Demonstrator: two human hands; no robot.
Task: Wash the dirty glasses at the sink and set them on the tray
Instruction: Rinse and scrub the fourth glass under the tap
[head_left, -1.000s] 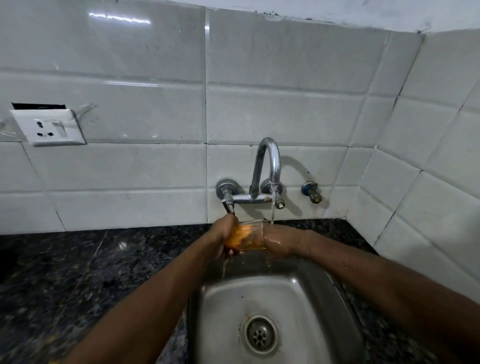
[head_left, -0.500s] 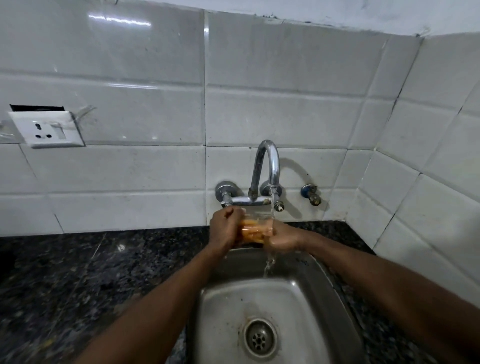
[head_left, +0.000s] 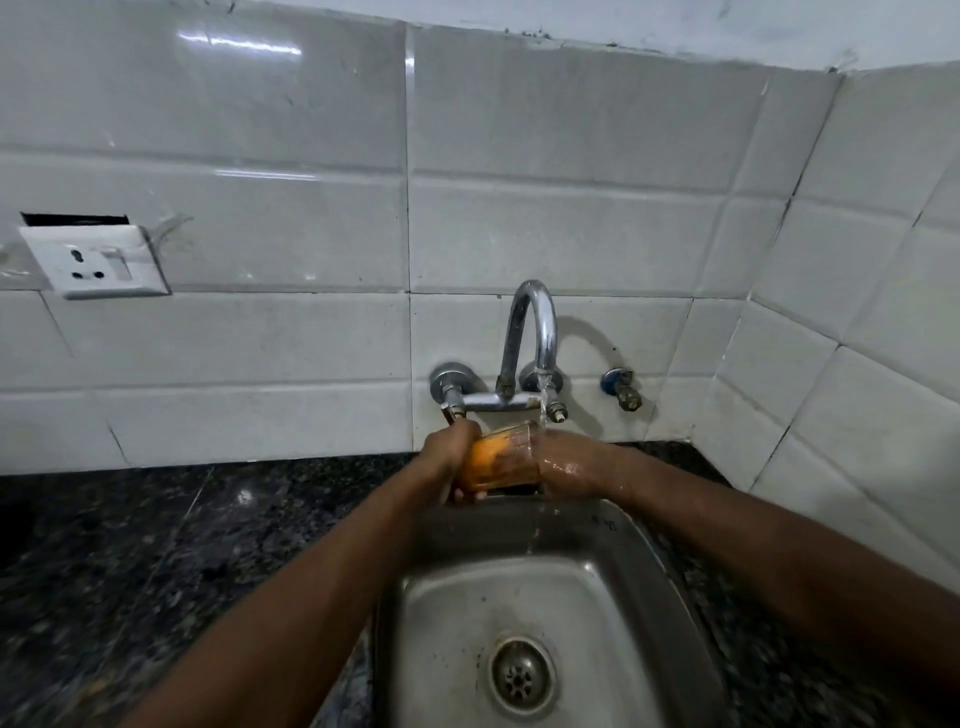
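Orange-stained glass (head_left: 501, 460) is lying sideways under the tap (head_left: 530, 338) at the sink's (head_left: 613, 587) back edge, long axis left-right. Left hand (head_left: 449, 457) wraps the base end. Right hand (head_left: 563, 465) sits at the mouth end, fingers hidden, so can't tell its grip.

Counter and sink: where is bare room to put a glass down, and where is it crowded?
Free: the dark counter left of the sink, from the tiled wall toward the camera, and the basin floor around the drain. Crowded: under the tap, where the left hand and right hand meet at the glass.
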